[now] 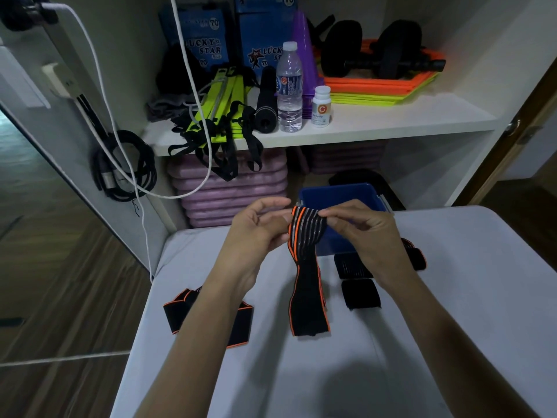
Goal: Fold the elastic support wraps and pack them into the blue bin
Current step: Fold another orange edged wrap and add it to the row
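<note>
A black elastic wrap with orange edges and grey stripes (306, 267) hangs from both my hands above the white table (452, 297); its lower end rests on the table. My left hand (256, 227) pinches its upper left edge. My right hand (358, 230) grips its top right corner. The blue bin (340, 196) stands at the table's far edge, right behind the wrap. Another black and orange wrap (180, 310) lies flat at the left, partly under my left forearm. Two small folded black wraps (352, 265) (360, 294) lie to the right, and one more (417, 256) shows beyond my right wrist.
A shelf behind the table holds a water bottle (289, 86), a white pill jar (321, 107), a black roller (266, 101), yellow straps (217, 107), dumbbells (370, 49) and orange mats (382, 84). Purple pads (232, 188) are stacked below. A white cable (193, 86) hangs at left.
</note>
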